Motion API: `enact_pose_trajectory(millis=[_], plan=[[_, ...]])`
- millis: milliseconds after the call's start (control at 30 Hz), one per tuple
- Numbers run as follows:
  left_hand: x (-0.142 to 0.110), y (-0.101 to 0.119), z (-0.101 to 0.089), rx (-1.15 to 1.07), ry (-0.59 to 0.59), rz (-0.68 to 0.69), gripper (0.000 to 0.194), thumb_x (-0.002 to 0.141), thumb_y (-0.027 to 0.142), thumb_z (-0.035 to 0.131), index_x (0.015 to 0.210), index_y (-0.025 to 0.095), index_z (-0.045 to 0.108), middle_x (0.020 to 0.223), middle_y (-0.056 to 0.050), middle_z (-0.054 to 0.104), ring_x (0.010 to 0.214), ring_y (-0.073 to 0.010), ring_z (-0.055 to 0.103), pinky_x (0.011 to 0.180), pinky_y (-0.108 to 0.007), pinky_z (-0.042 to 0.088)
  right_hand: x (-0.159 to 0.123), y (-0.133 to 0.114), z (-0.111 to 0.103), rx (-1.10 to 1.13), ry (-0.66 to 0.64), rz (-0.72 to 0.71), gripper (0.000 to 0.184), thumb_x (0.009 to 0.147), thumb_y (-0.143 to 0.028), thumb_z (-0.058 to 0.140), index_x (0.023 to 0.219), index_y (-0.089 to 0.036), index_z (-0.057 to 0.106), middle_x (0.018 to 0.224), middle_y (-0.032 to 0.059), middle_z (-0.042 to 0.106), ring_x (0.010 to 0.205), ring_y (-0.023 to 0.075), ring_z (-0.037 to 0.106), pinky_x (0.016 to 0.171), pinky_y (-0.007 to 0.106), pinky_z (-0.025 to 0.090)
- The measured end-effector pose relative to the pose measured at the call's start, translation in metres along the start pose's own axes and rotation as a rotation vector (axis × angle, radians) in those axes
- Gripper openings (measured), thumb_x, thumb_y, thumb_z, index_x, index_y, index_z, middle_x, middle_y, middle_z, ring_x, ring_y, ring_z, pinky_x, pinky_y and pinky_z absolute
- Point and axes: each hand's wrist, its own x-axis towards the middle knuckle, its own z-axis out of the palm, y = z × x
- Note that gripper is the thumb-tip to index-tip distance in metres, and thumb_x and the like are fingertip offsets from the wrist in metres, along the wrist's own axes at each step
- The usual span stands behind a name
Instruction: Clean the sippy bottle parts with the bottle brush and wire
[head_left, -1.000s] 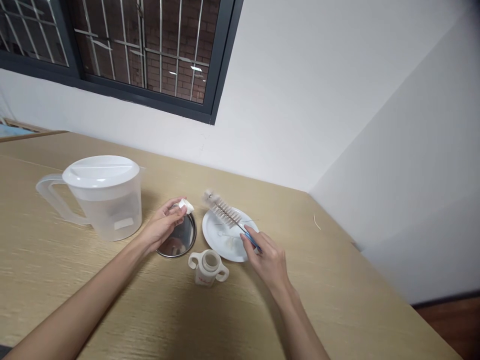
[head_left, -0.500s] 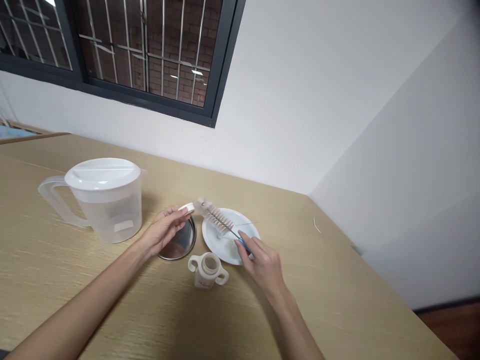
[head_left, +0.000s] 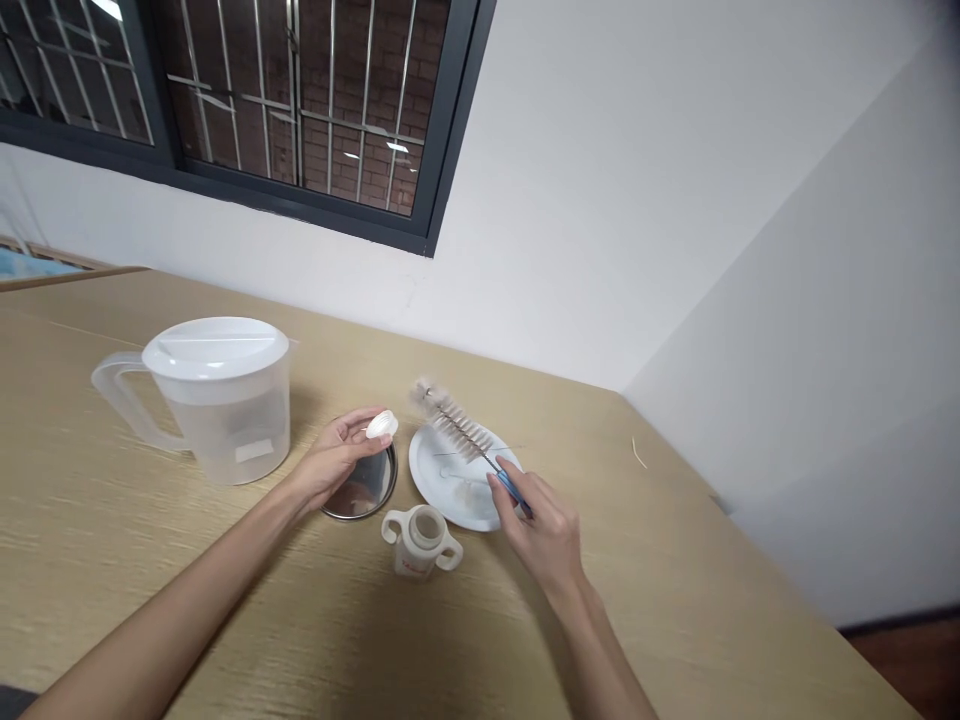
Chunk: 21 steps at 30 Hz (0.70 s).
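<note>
Between the fingers of my left hand (head_left: 341, 457) is a small white bottle cap (head_left: 382, 425), its threaded inner side partly showing. My right hand (head_left: 544, 522) grips the blue handle of a bottle brush (head_left: 456, 422), whose pale bristles point up and left above a white plate (head_left: 427, 490). The brush head is apart from the cap. An open two-handled baby bottle (head_left: 422, 545) stands upright on the table between my hands, touched by neither. Below my left hand lies a round metal tray (head_left: 379, 495), partly covered by the hand.
A translucent lidded pitcher (head_left: 240, 410) stands on the wooden table (head_left: 300, 640) at the left. Thin wire-like pieces (head_left: 469, 478) lie on the plate. A pale thin strip (head_left: 639, 453) lies near the right edge. Behind the table are a wall and a barred window (head_left: 300, 110).
The brush has drawn away from the cap, up and to the right with my right hand. In my left hand the cap has turned so its inside shows more.
</note>
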Motion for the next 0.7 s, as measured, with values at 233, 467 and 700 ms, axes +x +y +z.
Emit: enact_pose_trajectory(millis=[233, 467, 700], plan=[[0.0044, -0.0027, -0.0064, 0.51, 0.093, 0.19, 0.065, 0.061, 0.034, 0.086, 0.119, 0.017, 0.062, 0.111, -0.01, 0.071, 0.102, -0.0251, 0.065, 0.092, -0.04, 0.049, -0.0022, 0.0079, 0.0019, -0.007, -0.016, 0.015, 0.023, 0.091, -0.022, 0.062, 0.112, -0.015, 0.07, 0.066, -0.0008, 0.062, 0.052, 0.0081, 0.052, 0.055, 0.021, 0.04], [0.0025, 0.0002, -0.003, 0.598, 0.135, 0.25, 0.064, 0.058, 0.04, 0.086, 0.113, 0.017, 0.064, 0.114, -0.011, 0.07, 0.102, -0.0264, 0.066, 0.09, -0.041, 0.052, -0.0041, 0.0039, 0.0032, 0.042, -0.071, -0.027, 0.026, 0.092, -0.022, 0.061, 0.115, -0.014, 0.068, 0.063, -0.0021, 0.056, 0.052, 0.0082, 0.05, 0.054, 0.021, 0.039], [0.0007, 0.0017, -0.0022, 0.687, 0.13, 0.297, 0.058, 0.063, 0.041, 0.083, 0.113, 0.018, 0.065, 0.117, -0.01, 0.069, 0.103, -0.0257, 0.065, 0.092, -0.041, 0.05, -0.0064, 0.0073, 0.006, -0.008, -0.137, -0.024, 0.025, 0.094, -0.026, 0.06, 0.114, -0.014, 0.069, 0.064, -0.0021, 0.058, 0.052, 0.008, 0.05, 0.055, 0.022, 0.038]])
